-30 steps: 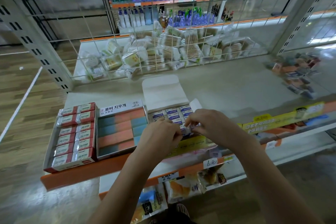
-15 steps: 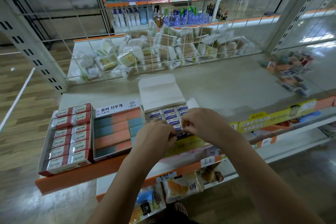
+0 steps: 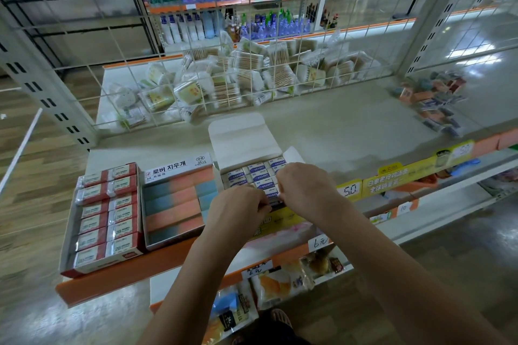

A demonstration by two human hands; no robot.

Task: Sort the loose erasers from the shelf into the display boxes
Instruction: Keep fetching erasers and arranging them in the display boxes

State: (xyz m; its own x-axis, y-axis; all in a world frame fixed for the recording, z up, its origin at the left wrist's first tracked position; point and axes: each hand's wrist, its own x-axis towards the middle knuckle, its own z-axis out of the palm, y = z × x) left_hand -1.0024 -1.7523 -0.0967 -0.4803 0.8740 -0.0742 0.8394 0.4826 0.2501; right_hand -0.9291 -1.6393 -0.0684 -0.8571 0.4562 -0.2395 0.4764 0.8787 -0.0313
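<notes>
head view: both hands meet at the front edge of the white display box (image 3: 246,134), centre of frame. left hand (image 3: 238,209) and right hand (image 3: 304,187) have fingers curled down onto one blue-label eraser (image 3: 271,195) at the box's near row; looks like a two-hand pinch, but the fingertips are hidden under the knuckles, so exact grip can't be confirmed.

risks, as a judgement: the near row sits right at the shelf lip (image 3: 117,274), so if the eraser goes in tilted or the row is too tight, it may pop out and drop to the lower shelf or floor. pushing hard could also slide the whole box fwd, or buckle neighbouring erasers up out of line. the open lid flap stands behind and isn't in the way.

the erasers: small white blocks w/ blue "eraser" sleeves, packed in neat rows, box nearly full. lower left: red-and-white eraser box (image 3: 108,216) and pink/blue eraser box (image 3: 176,199), both full and tidy. loose erasers pile (image 3: 437,98) lies at right of frame on the same shelf, well apart from the hands, blurred; plenty left to sort.
</notes>
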